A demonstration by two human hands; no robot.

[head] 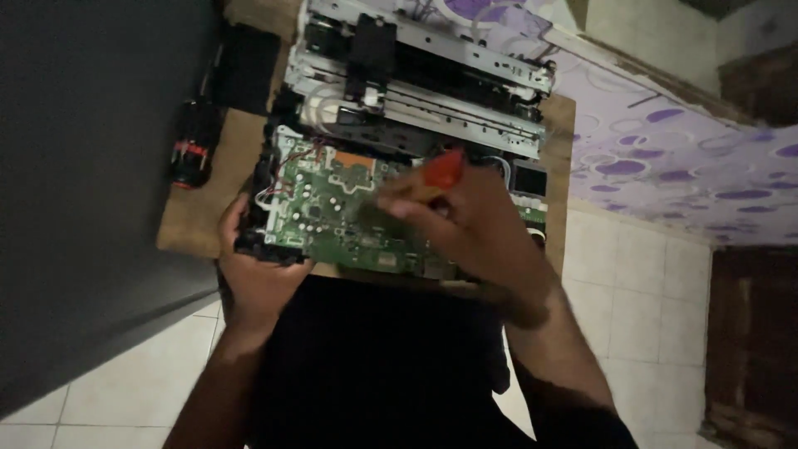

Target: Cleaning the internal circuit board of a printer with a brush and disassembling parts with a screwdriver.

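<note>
the left hand (253,266) gripped the edge of the opened printer (399,150), rigid but fragile around its green circuit board (332,208). the right hand (474,224) closed on an orange-handled screwdriver (436,176).

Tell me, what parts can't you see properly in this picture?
All in the head view:
- Tool tip: the right hand holds an orange-handled tool, blurred; the hand hides its tip.
- Green board: its right part is covered by that hand; parts too small to tell.
- Left hand: its fingers curl under the board's left edge.
- Printer frame: top cut by the picture's edge.
- Black and red tool: too dark to identify.
</note>
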